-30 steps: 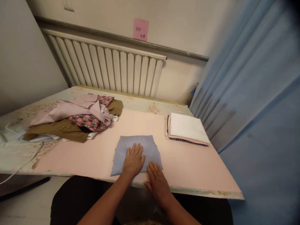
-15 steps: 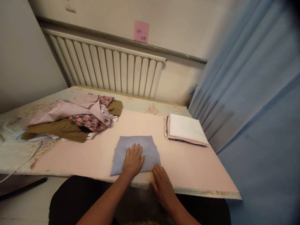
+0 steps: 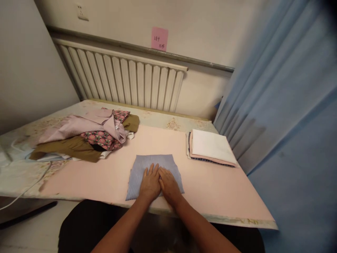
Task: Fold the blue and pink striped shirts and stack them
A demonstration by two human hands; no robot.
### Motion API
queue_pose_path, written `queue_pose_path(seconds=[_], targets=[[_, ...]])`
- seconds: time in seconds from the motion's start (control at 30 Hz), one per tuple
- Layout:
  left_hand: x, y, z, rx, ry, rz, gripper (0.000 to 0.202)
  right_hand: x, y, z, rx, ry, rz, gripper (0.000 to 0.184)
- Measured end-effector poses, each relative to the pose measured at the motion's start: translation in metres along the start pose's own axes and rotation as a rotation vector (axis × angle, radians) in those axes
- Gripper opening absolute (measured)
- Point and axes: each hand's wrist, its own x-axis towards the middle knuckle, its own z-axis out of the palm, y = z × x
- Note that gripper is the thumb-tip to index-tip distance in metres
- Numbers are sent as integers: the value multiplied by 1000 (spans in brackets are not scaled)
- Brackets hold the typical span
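A folded blue striped cloth (image 3: 139, 172) lies flat near the front edge of the table. On its middle rests my left hand (image 3: 150, 183), palm down with fingers stretched out. Right beside it, my right hand (image 3: 169, 185) also lies flat on the cloth, its fingertips touching the left hand's edge. Neither hand grips anything. The part of the cloth beneath both hands is hidden.
A heap of rumpled clothes, pink, brown and floral (image 3: 79, 130), lies at the left. On the right is a stack of folded fabric (image 3: 210, 144), white on top. A radiator (image 3: 126, 79) stands behind the table (image 3: 216, 193); a blue curtain (image 3: 284, 133) hangs at the right.
My right hand has moved from the cloth's lower right corner onto its middle, up against my left hand. The left hand stays on the cloth. The view has shifted slightly.
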Motion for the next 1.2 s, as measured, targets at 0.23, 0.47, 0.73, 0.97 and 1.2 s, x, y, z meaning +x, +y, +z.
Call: queue_pose_path(seconds=[0.23, 0.47, 0.73, 0.97, 1.2], targets=[[0, 0, 2, -12, 60, -23, 50, -7, 15, 8, -111, -16, 75, 43], [-6, -14, -3, -34, 91, -55, 50, -6, 8, 3, -137, -25, 89, 45], [-10, -28, -8, -2, 77, -151, 53, -8, 9, 4, -152, -2, 87, 45], [-18, -54, -11, 45, 99, -290, 53, -11, 15, -1, -183, 6, 151, 45], [-26, -59, -17, 47, 206, -474, 47, -22, 27, 3, -194, 140, 318, 41]])
